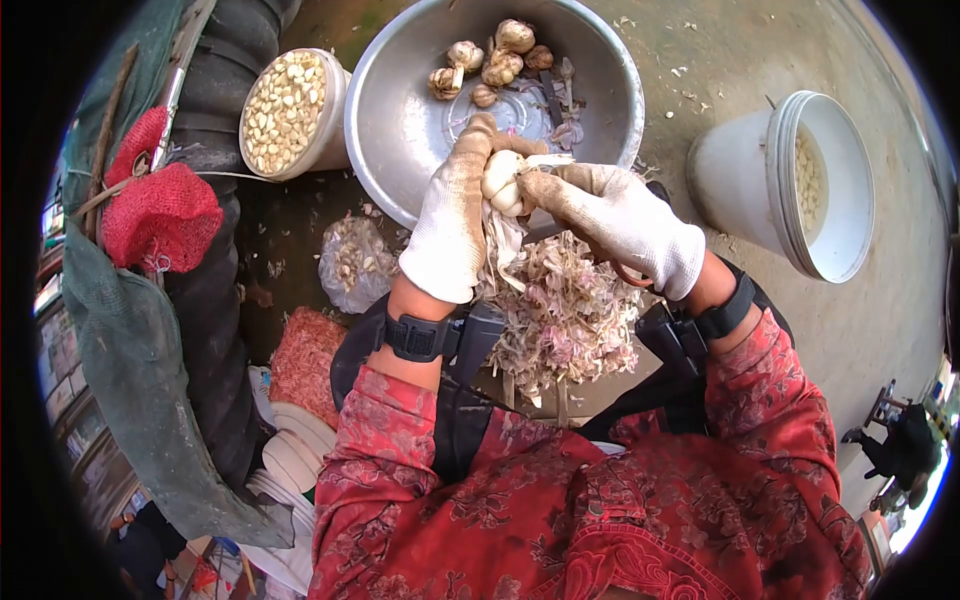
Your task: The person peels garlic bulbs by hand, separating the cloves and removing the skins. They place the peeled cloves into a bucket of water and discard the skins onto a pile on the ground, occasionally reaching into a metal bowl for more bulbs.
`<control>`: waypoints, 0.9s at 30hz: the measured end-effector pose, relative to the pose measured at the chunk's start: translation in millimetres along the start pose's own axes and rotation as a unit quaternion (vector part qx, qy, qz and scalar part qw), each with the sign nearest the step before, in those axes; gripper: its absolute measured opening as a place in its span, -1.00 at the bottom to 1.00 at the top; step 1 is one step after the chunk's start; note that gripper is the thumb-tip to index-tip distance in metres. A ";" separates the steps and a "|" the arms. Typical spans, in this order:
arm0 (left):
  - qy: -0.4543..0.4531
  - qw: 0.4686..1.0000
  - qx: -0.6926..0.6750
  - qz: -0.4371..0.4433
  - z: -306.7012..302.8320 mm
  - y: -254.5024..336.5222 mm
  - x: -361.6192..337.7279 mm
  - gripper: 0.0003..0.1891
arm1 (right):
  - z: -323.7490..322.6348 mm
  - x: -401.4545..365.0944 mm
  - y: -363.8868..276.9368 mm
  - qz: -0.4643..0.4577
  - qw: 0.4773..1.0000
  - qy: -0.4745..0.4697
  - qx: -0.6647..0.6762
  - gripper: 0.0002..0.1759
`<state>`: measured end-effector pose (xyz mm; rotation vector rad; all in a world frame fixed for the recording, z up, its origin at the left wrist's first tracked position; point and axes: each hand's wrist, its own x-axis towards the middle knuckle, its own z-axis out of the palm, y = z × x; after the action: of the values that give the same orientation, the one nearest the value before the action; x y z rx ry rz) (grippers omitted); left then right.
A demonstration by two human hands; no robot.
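A partly peeled garlic bulb with white cloves is held between both hands, over the near rim of the metal basin. My left hand, in a soiled white work glove, grips it from the left, with loose skin hanging below. My right hand, gloved likewise, pinches the bulb's right side. A brownish-orange loop shows under the right palm; what it belongs to is hidden. Several unpeeled garlic bulbs lie in the basin beside a dark flat strip. Below the hands is a heap of garlic skins.
A bucket of peeled cloves stands left of the basin. Another white bucket, tilted and holding cloves, is at the right. A clear plastic bag, red mesh sacks and a large black ribbed pipe lie leftward. A person appears far right.
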<state>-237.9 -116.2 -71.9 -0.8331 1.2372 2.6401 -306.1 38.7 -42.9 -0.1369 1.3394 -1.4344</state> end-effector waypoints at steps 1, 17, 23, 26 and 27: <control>-0.009 1.000 0.021 0.008 1.0 0.2 0.6 -0.56 | 2.4 0.0 0.0 0.011 1.000 0.028 0.000 -0.59; 0.052 0.999 -0.001 -0.007 -11.4 -20.8 7.1 -0.66 | 3.8 7.0 21.2 -0.066 0.992 0.026 -0.103 -0.58; 0.080 0.991 -0.093 -0.044 -15.0 -18.3 14.4 -0.76 | 8.4 4.3 22.9 -0.112 0.891 0.027 -0.440 -0.47; 0.053 0.995 -0.061 -0.057 -13.2 -8.7 10.1 -0.72 | 11.5 1.4 28.4 -0.142 0.872 0.023 -0.468 -0.49; 0.074 0.996 -0.026 -0.044 -6.9 -6.3 6.6 -0.68 | 11.6 1.8 28.4 -0.137 0.874 0.018 -0.465 -0.47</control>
<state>-238.5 -118.0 -83.2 -1.0834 1.1376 2.5917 -281.5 37.4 -61.1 -0.9644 2.0072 -0.8845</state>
